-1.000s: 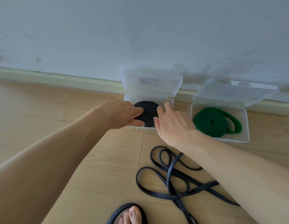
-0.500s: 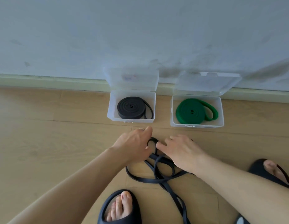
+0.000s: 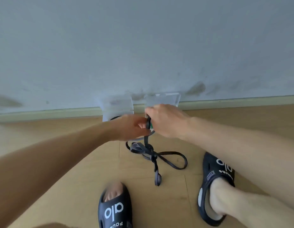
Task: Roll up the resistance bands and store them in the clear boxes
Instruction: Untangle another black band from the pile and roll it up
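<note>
Both the left hand [image 3: 133, 127] and right hand [image 3: 166, 120] pinch one raised end of the loose black band [image 3: 161, 155], whose limp, rubbery, tangle-prone remainder trails on the floor before the clear boxes [image 3: 117, 104], so gripping that flat end suits rolling.

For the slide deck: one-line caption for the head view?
Both hands pinch a loose black band above the floor, open clear boxes behind.

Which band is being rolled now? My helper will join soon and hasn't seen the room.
Start at the grey wall and the two clear boxes at its foot. On the wooden floor before them lies a loose black band, one end lifted by both hands. It alone is uncoiled and tangled.
</note>
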{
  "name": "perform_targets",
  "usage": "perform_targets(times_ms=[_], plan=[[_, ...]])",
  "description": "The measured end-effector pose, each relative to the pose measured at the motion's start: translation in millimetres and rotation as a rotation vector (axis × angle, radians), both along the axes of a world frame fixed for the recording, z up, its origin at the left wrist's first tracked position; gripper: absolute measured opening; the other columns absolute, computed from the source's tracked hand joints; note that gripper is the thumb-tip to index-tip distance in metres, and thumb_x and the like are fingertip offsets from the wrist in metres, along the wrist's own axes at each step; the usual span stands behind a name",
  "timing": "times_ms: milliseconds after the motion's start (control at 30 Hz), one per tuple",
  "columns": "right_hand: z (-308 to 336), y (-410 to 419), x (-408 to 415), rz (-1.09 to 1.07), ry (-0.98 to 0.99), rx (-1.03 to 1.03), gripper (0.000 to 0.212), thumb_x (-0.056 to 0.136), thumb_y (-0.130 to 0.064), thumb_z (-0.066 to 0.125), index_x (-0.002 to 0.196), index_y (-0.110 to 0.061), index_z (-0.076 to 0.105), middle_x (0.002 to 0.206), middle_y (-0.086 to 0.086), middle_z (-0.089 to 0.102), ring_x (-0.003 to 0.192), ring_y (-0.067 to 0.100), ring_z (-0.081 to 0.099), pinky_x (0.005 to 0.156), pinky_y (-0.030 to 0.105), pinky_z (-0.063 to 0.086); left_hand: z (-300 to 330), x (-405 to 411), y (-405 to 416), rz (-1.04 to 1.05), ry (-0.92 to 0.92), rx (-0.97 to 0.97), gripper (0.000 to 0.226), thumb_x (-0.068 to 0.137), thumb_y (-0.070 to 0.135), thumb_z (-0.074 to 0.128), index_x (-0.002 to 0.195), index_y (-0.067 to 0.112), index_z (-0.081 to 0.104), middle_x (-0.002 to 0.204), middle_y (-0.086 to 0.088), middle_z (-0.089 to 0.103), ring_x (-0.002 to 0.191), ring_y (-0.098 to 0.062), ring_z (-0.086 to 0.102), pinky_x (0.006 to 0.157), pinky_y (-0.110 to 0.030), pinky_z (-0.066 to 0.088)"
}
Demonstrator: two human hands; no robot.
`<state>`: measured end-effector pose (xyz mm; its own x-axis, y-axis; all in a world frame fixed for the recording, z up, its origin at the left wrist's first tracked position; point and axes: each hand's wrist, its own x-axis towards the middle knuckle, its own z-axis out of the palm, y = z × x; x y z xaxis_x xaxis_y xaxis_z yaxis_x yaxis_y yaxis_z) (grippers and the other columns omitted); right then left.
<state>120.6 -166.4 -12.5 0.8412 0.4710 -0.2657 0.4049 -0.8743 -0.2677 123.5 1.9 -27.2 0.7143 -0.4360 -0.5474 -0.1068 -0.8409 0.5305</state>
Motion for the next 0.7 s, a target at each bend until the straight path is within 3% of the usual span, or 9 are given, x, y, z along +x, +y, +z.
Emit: perform_targets(times_ms=[67,233,333,433,500,633,700], plan=[[41.2,-6.4,-6.8,-0.07,-0.04,0.063,0.015,0.098,-0.006,0.042,0.102,-0.013,0.055,0.094,0.009,0.062,0.081,0.032,0.058,0.066,0.04,0.045,44.7,-6.0,-6.4,0.03,-0.038,-0.052,0.005,0.096,0.045,0.062,0.098,0.042,0.066,0.099,0.02,0.069,0.098,-0.007,0.064,0.094,-0.031,0.048],[132.0,-20.1,-34.1,-0.284,-0.135,0.442,0.028,0.096,-0.008,0.037,0.101,-0.014,0.064,0.091,0.004,0.067,0.083,0.025,0.062,0.071,0.037,0.05,120.0,-29.5,-22.5,0.124,-0.177,-0.193,0.034,0.084,0.045,0.073,0.103,0.018,0.064,0.097,-0.005,0.07,0.093,-0.026,0.066,0.09,-0.041,0.053],[161.2,-25.4,-54.5,-0.425,-0.154,0.764,0.029,0.096,-0.006,0.038,0.101,-0.014,0.066,0.084,0.001,0.069,0.065,0.012,0.061,0.059,0.027,0.051,136.3,-44.4,-35.0,0.247,-0.366,-0.315,0.029,0.085,0.045,0.075,0.088,0.025,0.055,0.072,0.004,0.051,0.065,-0.014,0.048,0.068,-0.03,0.044],[174.2,-28.1,-67.4,-0.526,-0.119,0.997,0.028,0.097,-0.005,0.041,0.101,-0.015,0.067,0.072,-0.001,0.065,0.048,0.004,0.054,0.047,0.018,0.042,142.4,-57.3,-45.2,0.239,-0.46,-0.309,0.017,0.092,0.043,0.07,0.096,0.034,0.057,0.076,0.014,0.053,0.059,-0.003,0.046,0.063,-0.021,0.037],[179.7,-27.3,-71.7,-0.534,-0.092,1.057,0.027,0.097,-0.005,0.042,0.1,-0.014,0.068,0.07,-0.003,0.064,0.046,0.002,0.051,0.049,0.018,0.041,146.3,-64.4,-50.8,0.214,-0.443,-0.306,0.009,0.097,0.042,0.064,0.101,0.034,0.063,0.082,0.018,0.06,0.063,0.0,0.051,0.065,-0.019,0.038],[185.5,-23.0,-70.0,-0.5,-0.132,1.018,0.026,0.097,-0.007,0.044,0.103,-0.017,0.068,0.081,-0.006,0.067,0.052,-0.004,0.05,0.059,0.018,0.038,153.7,-73.6,-59.4,0.294,-0.319,-0.389,0.023,0.101,0.038,0.059,0.086,0.022,0.066,0.064,0.021,0.059,0.058,0.006,0.053,0.06,-0.01,0.039],[185.3,-22.4,-66.8,-0.51,-0.11,1.036,0.027,0.097,-0.006,0.043,0.102,-0.014,0.068,0.082,-0.004,0.068,0.05,-0.001,0.048,0.061,0.023,0.037,156.8,-76.4,-58.7,0.304,-0.266,-0.43,0.021,0.101,0.034,0.061,0.09,0.019,0.068,0.074,0.022,0.072,0.071,0.01,0.065,0.075,-0.009,0.048]])
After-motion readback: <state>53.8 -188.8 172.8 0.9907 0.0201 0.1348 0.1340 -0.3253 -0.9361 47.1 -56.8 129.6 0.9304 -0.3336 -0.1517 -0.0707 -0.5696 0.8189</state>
